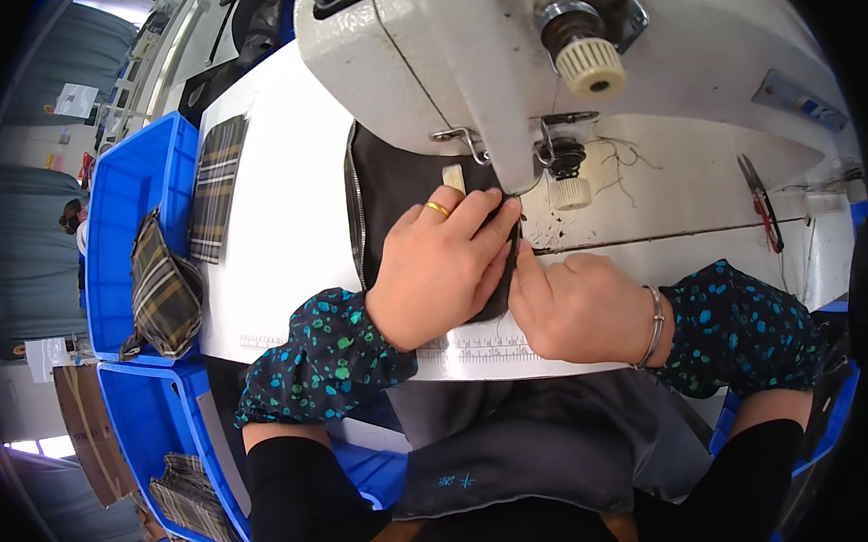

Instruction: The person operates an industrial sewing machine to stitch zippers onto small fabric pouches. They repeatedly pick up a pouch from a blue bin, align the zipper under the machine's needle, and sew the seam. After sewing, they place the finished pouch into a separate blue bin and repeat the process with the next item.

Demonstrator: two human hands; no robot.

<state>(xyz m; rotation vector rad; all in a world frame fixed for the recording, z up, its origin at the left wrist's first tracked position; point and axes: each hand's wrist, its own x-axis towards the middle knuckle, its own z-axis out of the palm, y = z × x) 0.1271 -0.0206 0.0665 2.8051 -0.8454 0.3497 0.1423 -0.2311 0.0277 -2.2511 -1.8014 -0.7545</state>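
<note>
While the left hand (441, 262) presses, fingers extended, on the dark zippered fabric (400, 176) beneath them, the right hand (584, 308) curls at its edge — grip unclear; uneven pulling could skew the fabric under the sewing machine (405, 83) beyond the fingertips.

Bins (111, 254) left, fabric (400, 176) between, snips (768, 212) right

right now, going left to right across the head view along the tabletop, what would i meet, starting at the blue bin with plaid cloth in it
Upper blue bin, flat plaid panel, left hand, right hand, red-and-black snips
</note>
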